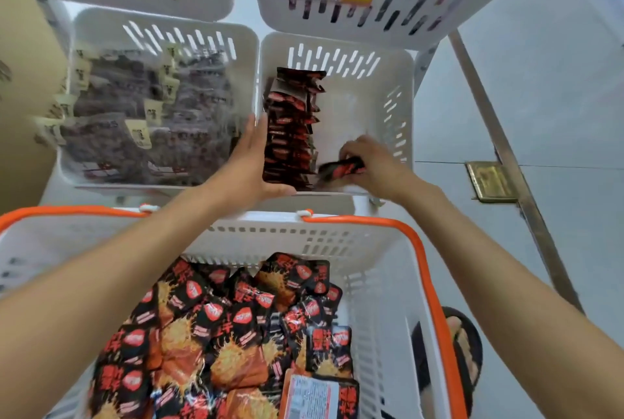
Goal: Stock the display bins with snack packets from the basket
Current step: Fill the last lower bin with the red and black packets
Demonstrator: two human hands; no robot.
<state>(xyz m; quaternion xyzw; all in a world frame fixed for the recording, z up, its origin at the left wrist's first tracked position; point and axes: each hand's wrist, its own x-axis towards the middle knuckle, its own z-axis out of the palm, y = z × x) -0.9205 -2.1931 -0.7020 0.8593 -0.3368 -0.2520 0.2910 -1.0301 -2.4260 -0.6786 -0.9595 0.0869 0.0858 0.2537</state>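
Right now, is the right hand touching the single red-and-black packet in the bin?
Touching. The head view shows the right hand with its fingers curled around the packet, with no gap between them.

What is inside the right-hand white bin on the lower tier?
In the bin, a row of red-and-black snack packets stands on edge along the left wall; the right hand grips one more packet beside it. The floor under the row is covered.

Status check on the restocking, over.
Left hand open, flat against left edge of white slotted plastic bin. Right hand grips one black-and-red snack packet beside the standing row. Orange-rimmed basket well stocked. Nothing blocking.
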